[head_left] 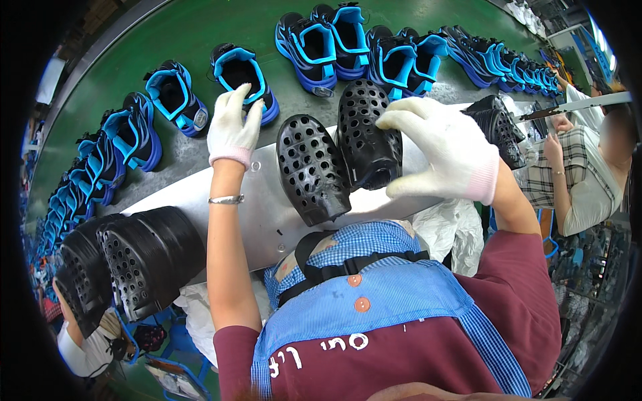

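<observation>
My left hand (234, 127), in a white glove, has its fingers apart in front of a black and blue sneaker (235, 65); its fingertips overlap the heel, and I cannot tell if they touch. My right hand (441, 148), also gloved, curves open beside a black perforated plastic shoe form (364, 120). Its fingertips overlap that form's right edge, the thumb is near its lower end, and a gap shows before the palm. A second perforated shoe form (309, 160) lies just left of the first, both on a shiny metal plate (241, 194).
Sneakers (120, 134) line the green work surface (221, 23) on both sides. More black shoe forms (150, 247) sit at the left, with others (498, 127) at the right. Crumpled white paper (451, 230) hangs below the plate. Co-workers (575, 160) are at right and lower left.
</observation>
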### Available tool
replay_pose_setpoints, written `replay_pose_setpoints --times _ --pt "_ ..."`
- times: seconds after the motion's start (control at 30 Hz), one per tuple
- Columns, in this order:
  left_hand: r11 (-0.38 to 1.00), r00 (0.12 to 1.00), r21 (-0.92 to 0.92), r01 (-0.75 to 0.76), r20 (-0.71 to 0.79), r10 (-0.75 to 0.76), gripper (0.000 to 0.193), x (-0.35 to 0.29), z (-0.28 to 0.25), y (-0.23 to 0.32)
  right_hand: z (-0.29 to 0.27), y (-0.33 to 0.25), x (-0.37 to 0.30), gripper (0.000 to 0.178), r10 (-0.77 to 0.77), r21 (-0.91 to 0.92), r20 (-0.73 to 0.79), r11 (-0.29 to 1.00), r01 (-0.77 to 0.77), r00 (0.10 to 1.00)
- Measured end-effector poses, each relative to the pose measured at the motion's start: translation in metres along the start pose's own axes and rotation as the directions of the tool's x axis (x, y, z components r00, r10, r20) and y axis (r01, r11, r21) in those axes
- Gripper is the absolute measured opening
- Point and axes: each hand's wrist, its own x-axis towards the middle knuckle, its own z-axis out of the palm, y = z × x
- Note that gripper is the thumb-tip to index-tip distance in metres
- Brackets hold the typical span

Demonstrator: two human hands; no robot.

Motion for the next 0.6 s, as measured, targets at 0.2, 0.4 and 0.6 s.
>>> replay_pose_setpoints --times 0.2,0.4,0.6 --pt "0.993 0.999 -0.110 0.052 0.007 -0.052 0.030 -0.020 -0.018 0.008 0.004 -0.006 0.000 0.062 0.028 0.019 0.001 0.999 -0.028 1.000" --pt "0.976 0.996 -0.200 0.091 0.019 -0.089 0.031 -0.031 -0.025 0.022 -0.013 -0.008 -0.006 0.058 0.041 0.073 -0.057 0.997 -0.037 0.998" --pt "0.338 0.960 -0.900 0.276 0.275 -0.050 0.055 -0.032 -0.055 0.067 -0.031 -0.030 0.015 0.072 -0.143 0.182 -0.177 0.968 0.176 0.974"
